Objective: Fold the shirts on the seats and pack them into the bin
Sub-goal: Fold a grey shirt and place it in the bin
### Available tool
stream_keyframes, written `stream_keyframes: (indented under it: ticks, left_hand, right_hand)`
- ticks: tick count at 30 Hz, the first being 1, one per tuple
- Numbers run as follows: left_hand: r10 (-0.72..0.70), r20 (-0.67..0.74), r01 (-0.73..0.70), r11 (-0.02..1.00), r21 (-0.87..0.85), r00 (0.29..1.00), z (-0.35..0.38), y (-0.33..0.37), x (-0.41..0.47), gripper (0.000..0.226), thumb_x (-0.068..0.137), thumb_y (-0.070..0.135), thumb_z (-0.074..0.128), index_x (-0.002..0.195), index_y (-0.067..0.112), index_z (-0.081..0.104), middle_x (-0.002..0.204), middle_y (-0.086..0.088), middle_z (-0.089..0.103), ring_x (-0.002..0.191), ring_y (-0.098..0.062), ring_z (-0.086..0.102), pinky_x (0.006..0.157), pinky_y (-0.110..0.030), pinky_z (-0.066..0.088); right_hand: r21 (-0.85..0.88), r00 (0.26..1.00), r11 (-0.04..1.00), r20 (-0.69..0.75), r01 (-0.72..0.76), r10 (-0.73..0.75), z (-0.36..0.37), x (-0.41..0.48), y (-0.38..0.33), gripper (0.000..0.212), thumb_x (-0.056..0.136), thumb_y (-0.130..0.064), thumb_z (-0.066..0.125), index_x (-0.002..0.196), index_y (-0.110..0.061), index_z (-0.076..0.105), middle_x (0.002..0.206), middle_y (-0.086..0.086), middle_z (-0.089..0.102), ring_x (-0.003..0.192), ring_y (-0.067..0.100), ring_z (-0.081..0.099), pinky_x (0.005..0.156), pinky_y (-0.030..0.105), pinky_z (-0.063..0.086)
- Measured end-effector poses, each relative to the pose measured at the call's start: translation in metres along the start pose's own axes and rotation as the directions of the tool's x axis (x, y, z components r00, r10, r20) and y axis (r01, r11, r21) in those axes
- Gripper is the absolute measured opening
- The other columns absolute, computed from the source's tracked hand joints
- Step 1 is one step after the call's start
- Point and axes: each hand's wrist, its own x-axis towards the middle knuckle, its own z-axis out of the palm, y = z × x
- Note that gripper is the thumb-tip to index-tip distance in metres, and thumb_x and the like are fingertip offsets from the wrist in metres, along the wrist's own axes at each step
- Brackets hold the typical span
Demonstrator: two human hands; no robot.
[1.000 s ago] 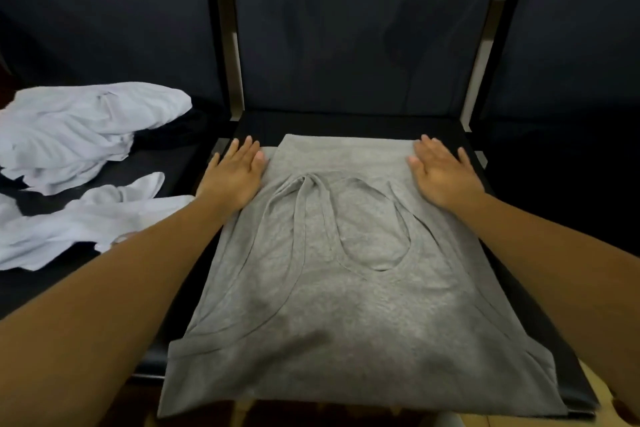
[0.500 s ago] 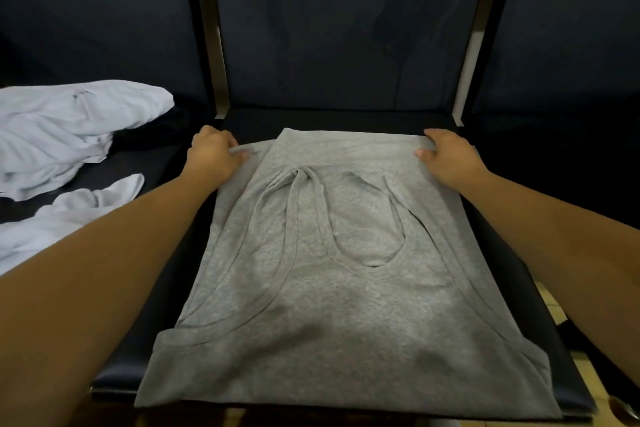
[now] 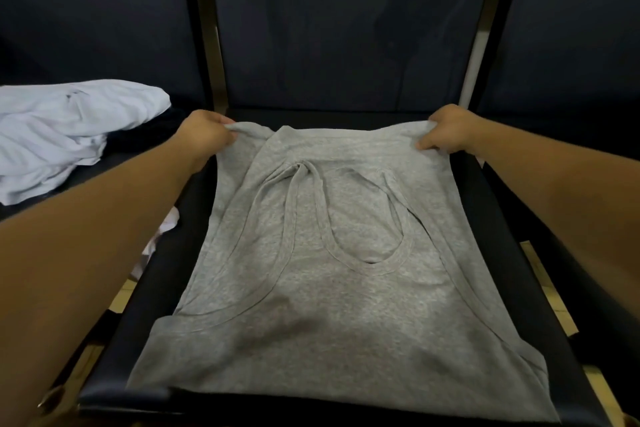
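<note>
Head view.

- **Item:** grey knit sleeveless shirt (image 3: 346,305), spread flat on black padded seat (image 3: 502,236), straps tucked inward.
- **Position:** reaches from the hands back toward the person. Its long axis runs straight away from the body, and its far edge spans the gap between the hands.
- **Left hand (image 3: 207,135):** fingers curled round the far left corner.
- **Right hand (image 3: 446,133):** pinches the far right corner.
- **Hands together:** well apart, level, neither nearer.
- **Likely next:** far edge drawn toward the near hem.
- **Crumpled white shirts (image 3: 69,128):** left of the left hand.
</note>
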Motion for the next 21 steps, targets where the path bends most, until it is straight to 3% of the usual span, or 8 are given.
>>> stream_keyframes:
  ticks: [1, 3, 5, 9, 13, 17, 21]
  left_hand:
    - [-0.025, -0.002, 0.025, 0.997, -0.068, 1.000, -0.001, 0.003, 0.002, 0.018, 0.092, 0.005, 0.067, 0.110, 0.007, 0.071, 0.111, -0.015, 0.070, 0.108, -0.030, 0.066, 0.098, -0.042, 0.054]
    - [-0.049, -0.026, 0.044, 0.986, -0.160, 0.998, -0.006, 0.014, 0.004, 0.017, 0.093, 0.004, 0.065, 0.109, 0.005, 0.070, 0.104, -0.015, 0.069, 0.102, -0.030, 0.066, 0.091, -0.039, 0.054]
    - [-0.043, -0.059, 0.030, 0.979, -0.203, 0.997, -0.012, 0.026, 0.004, 0.016, 0.094, 0.009, 0.065, 0.109, 0.010, 0.071, 0.104, -0.014, 0.070, 0.100, -0.030, 0.067, 0.091, -0.042, 0.055]
    - [0.043, -0.117, -0.071, 0.968, -0.241, 0.992, -0.028, 0.049, -0.007, 0.016, 0.094, 0.009, 0.062, 0.107, 0.012, 0.070, 0.108, -0.012, 0.071, 0.104, -0.028, 0.068, 0.095, -0.043, 0.057]
    - [0.117, -0.136, -0.150, 0.952, -0.267, 0.984, -0.046, 0.066, -0.032, 0.014, 0.093, 0.009, 0.060, 0.088, 0.020, 0.068, 0.095, -0.005, 0.069, 0.097, -0.022, 0.066, 0.087, -0.035, 0.057]
    - [0.229, -0.057, -0.236, 0.929, -0.287, 0.972, -0.071, 0.066, -0.075, 0.017, 0.093, 0.010, 0.062, 0.081, 0.022, 0.066, 0.084, 0.000, 0.065, 0.091, -0.019, 0.061, 0.080, -0.031, 0.051]
    - [0.346, 0.062, -0.325, 0.919, -0.223, 0.936, -0.096, 0.044, -0.139, 0.021, 0.093, 0.005, 0.064, 0.079, 0.020, 0.065, 0.092, -0.001, 0.072, 0.096, -0.015, 0.067, 0.089, -0.024, 0.052]
  right_hand:
    - [0.095, 1.000, 0.995, -0.012, 0.009, -0.008, -0.002, 0.000, -0.003, 0.046, 0.084, -0.012, 0.079, 0.125, 0.003, 0.062, 0.109, 0.014, 0.062, 0.094, 0.028, 0.060, 0.072, 0.036, 0.055]
    - [0.277, 0.996, 0.960, -0.087, 0.037, -0.014, -0.006, 0.001, -0.008, 0.027, 0.084, -0.011, 0.080, 0.106, -0.007, 0.064, 0.101, 0.009, 0.060, 0.094, 0.025, 0.059, 0.060, 0.029, 0.049]
    - [0.403, 0.989, 0.911, -0.146, 0.085, -0.028, -0.011, 0.001, -0.013, 0.020, 0.083, -0.009, 0.080, 0.086, -0.013, 0.061, 0.095, 0.006, 0.060, 0.092, 0.021, 0.060, 0.061, 0.026, 0.050]
    - [0.553, 0.969, 0.815, -0.244, 0.174, -0.042, -0.025, -0.013, -0.031, 0.018, 0.086, -0.006, 0.077, 0.094, -0.014, 0.063, 0.091, -0.001, 0.064, 0.084, 0.012, 0.063, 0.064, 0.022, 0.052]
    - [0.601, 0.952, 0.753, -0.286, 0.267, -0.109, -0.039, -0.046, -0.045, 0.013, 0.090, -0.009, 0.073, 0.101, -0.014, 0.069, 0.096, -0.001, 0.069, 0.089, 0.012, 0.066, 0.067, 0.022, 0.053]
    - [0.612, 0.942, 0.725, -0.291, 0.317, -0.167, -0.045, -0.099, -0.037, 0.015, 0.090, -0.010, 0.073, 0.105, -0.011, 0.069, 0.093, 0.001, 0.069, 0.081, 0.010, 0.065, 0.058, 0.015, 0.051]
    - [0.577, 0.955, 0.760, -0.178, 0.298, -0.239, -0.035, -0.157, 0.004, 0.017, 0.085, -0.007, 0.076, 0.101, -0.004, 0.069, 0.092, 0.005, 0.069, 0.087, 0.015, 0.066, 0.076, 0.024, 0.055]
